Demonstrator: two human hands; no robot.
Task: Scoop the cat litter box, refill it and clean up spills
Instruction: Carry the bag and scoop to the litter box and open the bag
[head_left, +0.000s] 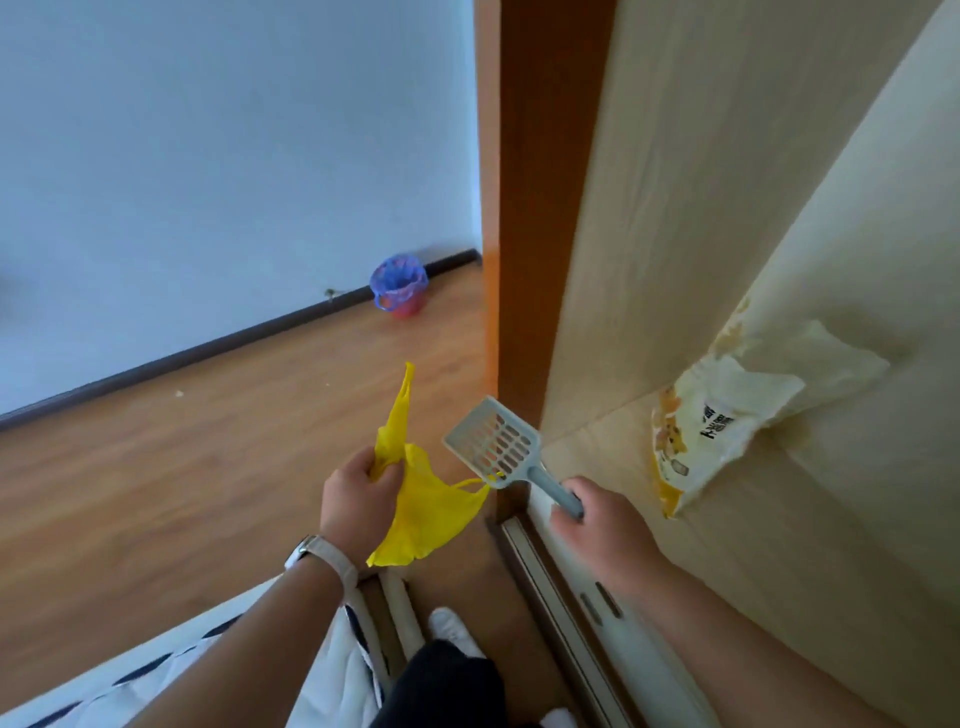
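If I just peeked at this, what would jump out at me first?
The bright yellow bag gripped in the left hand, low in the middle, jumps out first. Beside it, the right hand holds a pale slotted scoop by its handle. Far back, a small blue-lined bin stands on the floor by the wall.

scoop (493, 441): matt plastic | bag (426, 506): thin plastic | floor (208, 441): smooth wood
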